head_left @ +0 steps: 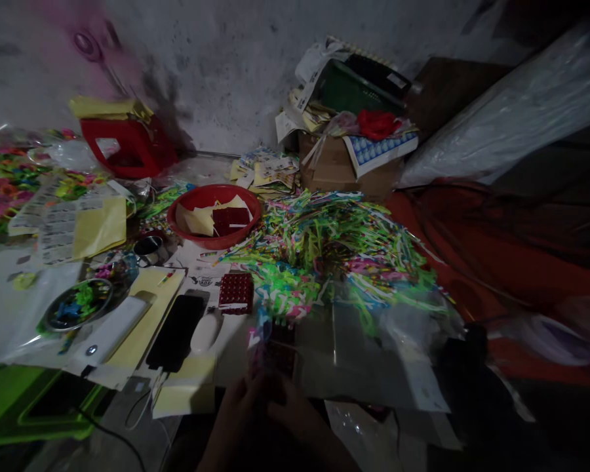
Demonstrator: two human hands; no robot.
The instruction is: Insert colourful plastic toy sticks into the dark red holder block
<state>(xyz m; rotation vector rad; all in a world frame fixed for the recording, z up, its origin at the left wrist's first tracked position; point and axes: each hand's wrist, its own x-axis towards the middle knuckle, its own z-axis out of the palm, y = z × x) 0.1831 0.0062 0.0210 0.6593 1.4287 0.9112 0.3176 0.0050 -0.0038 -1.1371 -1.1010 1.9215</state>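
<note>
Near the table's front edge, my two hands are close together in deep shadow. My left hand [240, 397] is closed, and a slim pink and blue plastic piece [256, 341] rises from its fingertips. Curled fingers show on my right hand [291, 405], right beside the left; what they hold, if anything, is too dark to make out. Just beyond the hands lies a dark red studded sheet [281, 357]. Farther on, a similar dark red studded block [236, 293] rests on the table. Behind it spreads a big heap of green, white and pink plastic strands [334, 249].
A red bowl [214, 241] holds yellow cards. To the left lie a black phone [176, 333] on a cable, a white mouse-shaped object [205, 332], a long white device [113, 330] and a bowl of small plastic pieces [78, 305]. A cardboard box [329, 164] stands behind.
</note>
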